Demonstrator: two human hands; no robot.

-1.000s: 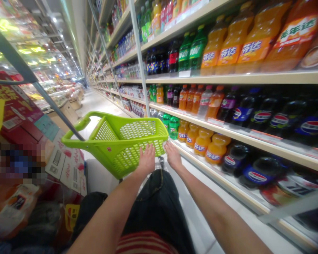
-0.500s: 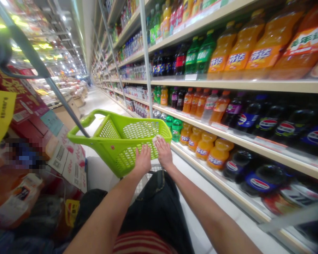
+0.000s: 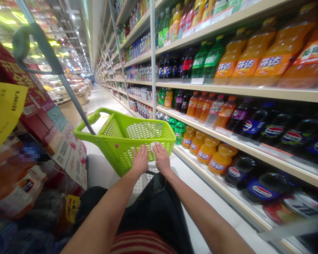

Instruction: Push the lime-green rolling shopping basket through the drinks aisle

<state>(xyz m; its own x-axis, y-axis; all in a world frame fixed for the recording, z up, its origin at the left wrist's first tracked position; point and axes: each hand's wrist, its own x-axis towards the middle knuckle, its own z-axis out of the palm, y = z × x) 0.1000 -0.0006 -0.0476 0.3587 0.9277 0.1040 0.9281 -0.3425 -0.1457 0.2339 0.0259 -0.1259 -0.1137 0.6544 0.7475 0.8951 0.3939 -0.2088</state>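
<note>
The green basket cart [image 3: 108,148] is standing on the aisle floor [image 3: 94,95], directly ahead of the operator's legs. Its near perforated side wall [image 3: 128,155] is facing the operator, and an inner partition [image 3: 111,127] is dividing the basket.

Left hand [image 3: 140,159]: the fingers are lying extended and slightly spread at the side wall, below the upper rim. The hand is not enclosing any object; the grip is staying wide and flat. Firm contact with the wall cannot be confirmed from this angle.

Right hand [image 3: 162,158]: the fingers are holding a small white cloth [image 3: 153,145] at the same wall, near the rim. The cloth is showing just past the fingertips; the thumb is not showing clearly, so the tightness of the grip cannot be determined. Both hands are working side by side, close but apart.

The cart's grey shaft [image 3: 76,101] is slanting toward the upper left and carrying a looped handle [image 3: 46,49].

A shelving unit [image 3: 238,90] is running along the right side. Squat orange-drink bottles [image 3: 219,160] and dark bottles [image 3: 265,183] are occupying its lowest level. On the left, a yellow sign [image 3: 6,118] is hanging near printed cartons [image 3: 72,157].
</note>
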